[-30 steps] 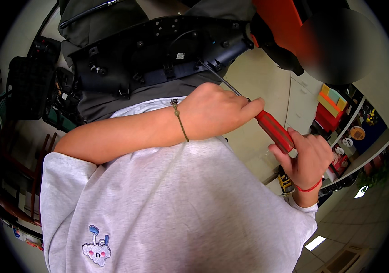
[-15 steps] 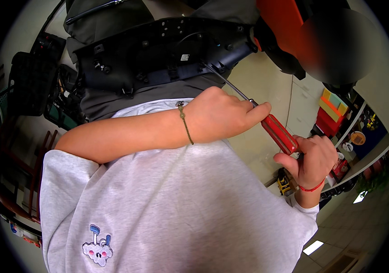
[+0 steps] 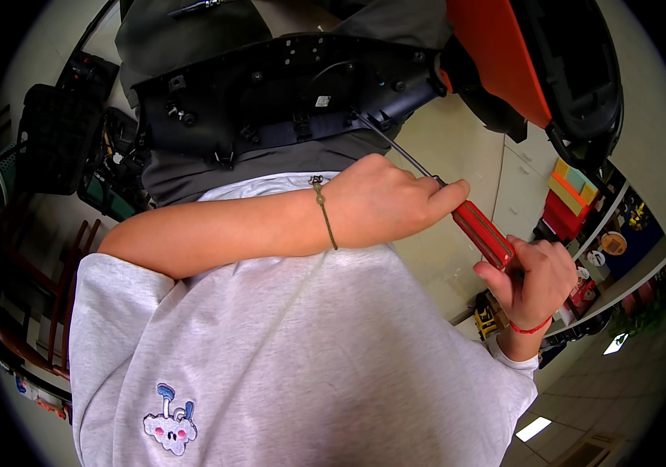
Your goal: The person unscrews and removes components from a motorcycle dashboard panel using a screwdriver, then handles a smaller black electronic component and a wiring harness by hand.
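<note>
Left hand [image 3: 387, 204]: grasping screwdriver [image 3: 473, 222]
Right hand [image 3: 539, 280]: grasping its handle end [image 3: 501, 255]
Panel [image 3: 271, 101]: bearing white label [image 3: 322, 101], print being too small

We see a screwdriver [image 3: 484, 235] set at a slant, its red handle low on the right, its thin metal shaft [image 3: 400, 149] running up leftward to the panel [image 3: 271, 97], where we cannot make out the tip. The panel, long and black, lies across our lap [image 3: 173, 179], clips, holes and a white label [image 3: 323, 101] facing us
</note>
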Demonstrator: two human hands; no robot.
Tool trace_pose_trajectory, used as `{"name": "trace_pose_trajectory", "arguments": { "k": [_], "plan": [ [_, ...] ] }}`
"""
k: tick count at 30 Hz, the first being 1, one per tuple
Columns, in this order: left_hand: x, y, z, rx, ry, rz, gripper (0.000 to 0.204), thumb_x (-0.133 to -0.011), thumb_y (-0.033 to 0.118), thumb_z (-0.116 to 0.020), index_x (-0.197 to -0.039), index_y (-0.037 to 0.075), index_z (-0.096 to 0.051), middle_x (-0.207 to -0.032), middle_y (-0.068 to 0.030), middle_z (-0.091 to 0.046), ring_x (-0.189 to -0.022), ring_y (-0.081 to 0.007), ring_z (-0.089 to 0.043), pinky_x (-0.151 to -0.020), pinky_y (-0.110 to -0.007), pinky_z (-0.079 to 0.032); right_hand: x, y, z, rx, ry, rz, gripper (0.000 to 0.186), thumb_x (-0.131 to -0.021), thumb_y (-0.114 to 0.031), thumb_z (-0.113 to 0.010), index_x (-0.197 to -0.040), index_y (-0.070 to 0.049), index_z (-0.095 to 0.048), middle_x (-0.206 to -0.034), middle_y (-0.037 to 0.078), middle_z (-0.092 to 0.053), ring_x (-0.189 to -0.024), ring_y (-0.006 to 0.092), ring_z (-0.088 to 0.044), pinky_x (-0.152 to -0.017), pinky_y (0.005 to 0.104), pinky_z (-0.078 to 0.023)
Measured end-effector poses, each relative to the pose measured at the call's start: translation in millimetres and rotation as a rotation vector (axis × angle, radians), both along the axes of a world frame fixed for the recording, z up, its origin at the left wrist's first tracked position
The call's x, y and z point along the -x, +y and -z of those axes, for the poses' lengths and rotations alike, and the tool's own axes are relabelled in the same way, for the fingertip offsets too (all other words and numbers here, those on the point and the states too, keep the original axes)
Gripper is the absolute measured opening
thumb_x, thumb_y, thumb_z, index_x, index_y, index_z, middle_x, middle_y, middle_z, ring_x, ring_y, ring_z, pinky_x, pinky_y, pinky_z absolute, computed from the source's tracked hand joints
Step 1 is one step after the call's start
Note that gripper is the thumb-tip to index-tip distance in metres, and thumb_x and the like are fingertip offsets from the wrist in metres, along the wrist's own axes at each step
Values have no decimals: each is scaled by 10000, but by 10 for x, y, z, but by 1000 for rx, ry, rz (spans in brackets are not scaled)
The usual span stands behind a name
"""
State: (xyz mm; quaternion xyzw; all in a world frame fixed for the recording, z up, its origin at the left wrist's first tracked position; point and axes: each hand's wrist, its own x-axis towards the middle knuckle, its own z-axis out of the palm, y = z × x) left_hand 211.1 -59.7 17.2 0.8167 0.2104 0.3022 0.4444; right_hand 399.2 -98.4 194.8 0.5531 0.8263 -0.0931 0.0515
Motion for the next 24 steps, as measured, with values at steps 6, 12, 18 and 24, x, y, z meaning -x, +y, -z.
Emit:
{"name": "trace_pose_trajectory", "arguments": {
  "k": [6,12,18,24],
  "plan": [
    [0,-24,27,-18,-15,-47,458,-797,73,-656,-1250,110,-599,-622,21,-601,-516,-149,-622,-410,-281,-451,-82,25,128,-8,173,-85,537,-761,-502,-821,-992,-41,-672,-652,23,-623,-554,197,-575,-532,306,-406],
    [6,-10,-1,-20,5,-34,449,-791,78,-664,-1235,117,-606,-616,25,-591,-505,-146,-608,-404,-281,-439,-54,-78,8,52,11,74,554,-752,-491,-824,-1035,-42,-666,-778,57,-699,-619,214,-635,-546,307,-419],
    [-2,-22,39,-12,-4,-49,481,-790,69,-660,-1265,119,-605,-615,26,-585,-502,-144,-605,-408,-280,-446,-70,39,160,56,216,-48,483,-715,-399,-880,-996,-60,-681,-751,49,-691,-636,222,-639,-575,336,-443],
    [-6,8,5,-4,25,-21,439,-810,132,-639,-1245,81,-602,-642,9,-624,-521,-171,-649,-409,-293,-481,-2,-104,73,33,26,189,445,-680,-340,-908,-944,-64,-680,-756,41,-681,-604,240,-607,-599,329,-469]
  ]
}}
